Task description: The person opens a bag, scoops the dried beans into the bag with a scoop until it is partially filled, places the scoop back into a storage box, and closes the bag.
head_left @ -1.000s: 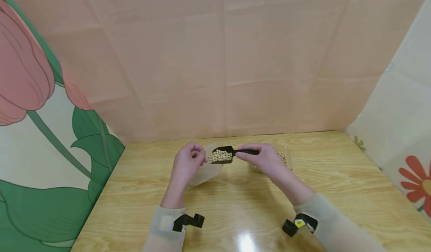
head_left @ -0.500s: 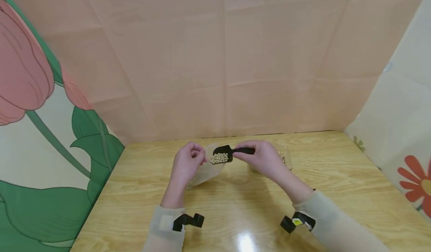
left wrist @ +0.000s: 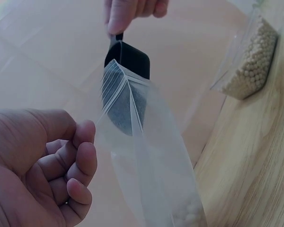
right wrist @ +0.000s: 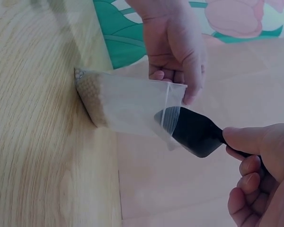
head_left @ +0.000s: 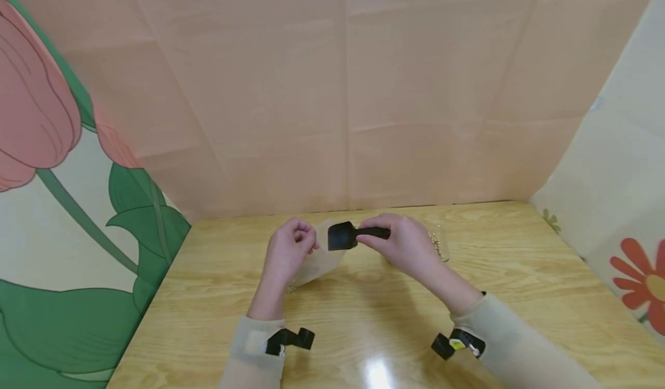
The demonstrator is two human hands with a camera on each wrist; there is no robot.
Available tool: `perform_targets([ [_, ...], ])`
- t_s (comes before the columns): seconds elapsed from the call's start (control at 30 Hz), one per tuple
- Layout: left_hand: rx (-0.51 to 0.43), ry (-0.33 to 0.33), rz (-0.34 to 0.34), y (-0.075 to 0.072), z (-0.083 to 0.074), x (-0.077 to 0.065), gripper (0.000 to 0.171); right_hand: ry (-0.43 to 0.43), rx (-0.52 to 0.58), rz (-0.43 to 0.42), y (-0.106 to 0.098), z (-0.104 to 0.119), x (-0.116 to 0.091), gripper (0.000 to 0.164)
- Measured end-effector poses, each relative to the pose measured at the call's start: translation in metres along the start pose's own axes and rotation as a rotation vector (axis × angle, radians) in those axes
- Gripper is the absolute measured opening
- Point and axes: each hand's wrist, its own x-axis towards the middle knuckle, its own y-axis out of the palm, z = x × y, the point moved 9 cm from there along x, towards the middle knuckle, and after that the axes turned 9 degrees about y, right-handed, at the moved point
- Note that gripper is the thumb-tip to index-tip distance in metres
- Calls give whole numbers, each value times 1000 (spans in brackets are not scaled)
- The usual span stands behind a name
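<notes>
My left hand (head_left: pixel 291 247) pinches the mouth edge of a clear zip bag (right wrist: pixel 132 101) between thumb and forefinger. The bag stands on the table with pale round beans (right wrist: pixel 91 92) gathered at its bottom. By its handle, my right hand (head_left: pixel 407 243) grips a small black scoop (head_left: pixel 340 236). The front of the scoop reaches inside the bag's mouth, its blade showing through the plastic in the left wrist view. Tilted over, the scoop shows no beans in its visible part.
A clear plastic box (left wrist: pixel 248 61) holding more of the pale beans stands on the wooden table (head_left: pixel 208 314), partly behind my right hand in the head view. A pink sheet (head_left: pixel 270 100) hangs behind the table, with flower-printed panels at both sides.
The scoop was level and full of beans, then tipped over toward the bag; the beans have gone from its blade. My right hand moved slightly left. My left hand stayed at the bag.
</notes>
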Motion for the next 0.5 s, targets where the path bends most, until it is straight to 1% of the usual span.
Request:
perform_targets([
  [0.07, -2, 0, 3, 0, 0, 0, 7, 15, 28, 2, -1, -2, 0, 18],
  [0.17, -5, -4, 4, 0, 0, 0, 7, 65, 98, 25, -4, -9, -1, 19],
  [0.33, 4, 3, 3, 0, -2, -1, 7, 185, 228, 84, -11, -25, -3, 23],
  [0.5, 14, 11, 3, 1, -1, -1, 7, 281, 302, 110, -22, -44, -9, 30],
])
